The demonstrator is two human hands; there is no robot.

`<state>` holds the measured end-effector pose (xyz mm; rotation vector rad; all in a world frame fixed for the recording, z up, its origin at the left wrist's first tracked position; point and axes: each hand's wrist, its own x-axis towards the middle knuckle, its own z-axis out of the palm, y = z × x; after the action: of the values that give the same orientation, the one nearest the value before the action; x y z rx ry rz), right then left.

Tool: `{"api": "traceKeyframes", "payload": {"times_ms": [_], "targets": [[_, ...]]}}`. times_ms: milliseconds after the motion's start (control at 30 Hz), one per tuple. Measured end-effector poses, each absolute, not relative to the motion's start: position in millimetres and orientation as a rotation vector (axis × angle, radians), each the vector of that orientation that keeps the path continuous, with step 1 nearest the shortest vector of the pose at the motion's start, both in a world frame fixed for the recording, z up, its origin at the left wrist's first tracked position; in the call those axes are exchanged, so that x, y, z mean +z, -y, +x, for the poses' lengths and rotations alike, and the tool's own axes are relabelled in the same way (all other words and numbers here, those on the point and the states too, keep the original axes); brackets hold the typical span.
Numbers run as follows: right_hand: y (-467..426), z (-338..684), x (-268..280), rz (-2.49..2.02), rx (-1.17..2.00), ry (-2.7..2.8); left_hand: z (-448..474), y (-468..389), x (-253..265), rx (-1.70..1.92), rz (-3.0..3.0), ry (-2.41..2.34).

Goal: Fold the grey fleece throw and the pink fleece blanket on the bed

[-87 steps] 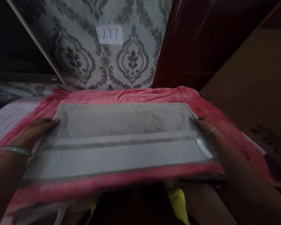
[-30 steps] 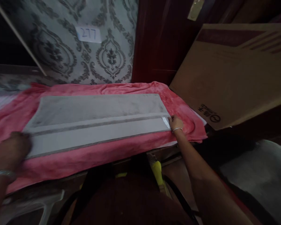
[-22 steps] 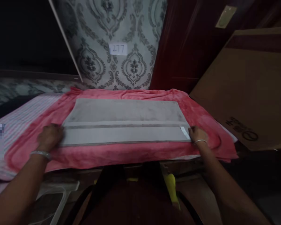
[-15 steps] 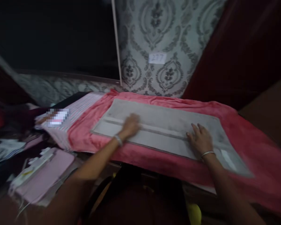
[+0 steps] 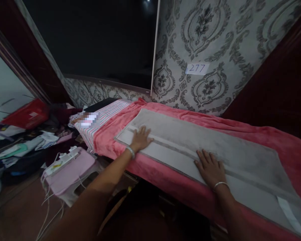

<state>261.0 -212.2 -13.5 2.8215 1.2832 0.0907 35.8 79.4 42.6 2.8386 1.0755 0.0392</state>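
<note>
A long grey cloth panel (image 5: 185, 129) lies flat, its near part a paler grey and a darker band running along its length. My left hand (image 5: 141, 139) rests on its left part, palm down with fingers spread. Farther right, my right hand (image 5: 212, 169) lies flat across the band and the paler part, fingers apart. Neither hand grips anything. Beneath the panel spreads a pink blanket (image 5: 253, 134). A white strip (image 5: 289, 214) shows near the panel's right end.
Left of the panel is a striped cloth (image 5: 107, 117) with a blurred-out patch on it. A pink stool (image 5: 76, 172) bears a white power strip (image 5: 65, 159) with trailing cords. Clothes (image 5: 35, 144) and a red bag (image 5: 27, 113) are heaped at left. A large dark screen (image 5: 102, 43) hangs behind.
The view has swung left, so the panel and wall appear farther right. My left hand, blurred before, now lies spread on the panel. My right hand's fingers look flatter.
</note>
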Motion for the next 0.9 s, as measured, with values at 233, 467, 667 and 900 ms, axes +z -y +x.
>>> {"api": "traceKeyframes", "payload": {"times_ms": [233, 467, 667, 900], "targets": [[208, 255, -9, 2.859, 0.059, -1.271, -24, -140, 47, -0.019, 2.733, -1.451], [196, 250, 19, 2.871, -0.090, -1.195, 24, -123, 60, 0.190, 2.878, -1.225], [186, 251, 18, 2.825, 0.011, -1.277, 90, -118, 62, 0.114, 2.963, -0.804], [189, 254, -6, 2.830, 0.028, -1.329, 61, -171, 67, 0.195, 2.853, -1.200]]}}
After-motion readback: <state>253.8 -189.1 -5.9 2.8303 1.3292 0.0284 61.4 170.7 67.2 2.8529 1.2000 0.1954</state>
